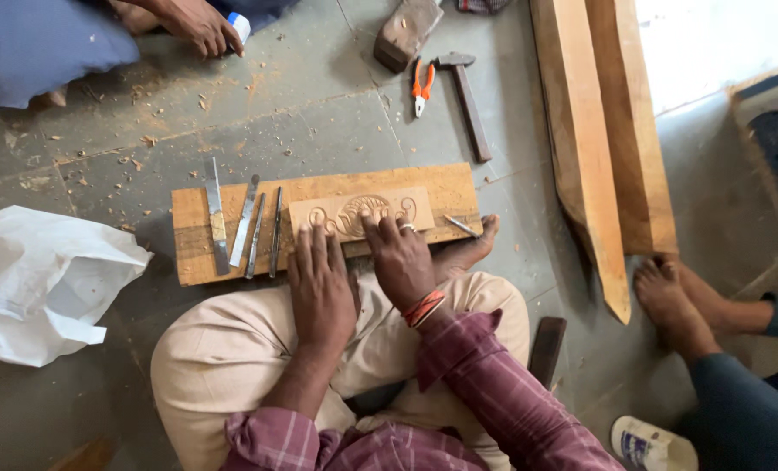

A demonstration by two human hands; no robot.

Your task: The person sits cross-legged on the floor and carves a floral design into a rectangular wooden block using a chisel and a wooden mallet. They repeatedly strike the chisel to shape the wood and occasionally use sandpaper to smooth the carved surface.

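A small carved wooden strip (363, 212) with a scroll pattern lies on a larger wooden board (441, 187) on the floor in front of my crossed legs. My left hand (321, 283) rests flat with its fingertips on the strip's near left edge. My right hand (399, 257), with a ring and red bangles, presses its fingers on the strip's lower middle. Neither hand grips a tool. Several metal chisels (248, 222) lie side by side on the board's left part. A thin tool (461, 226) lies on the board at the right, by my bare foot (469, 249).
A white plastic bag (40, 279) lies at left. Orange-handled pliers (422, 85), a hammer (467, 96) and a wooden block (406, 30) lie beyond the board. Two long planks (602, 131) run along the right. Another person's feet (676, 301) are at right; another's hand (199, 26) at top left.
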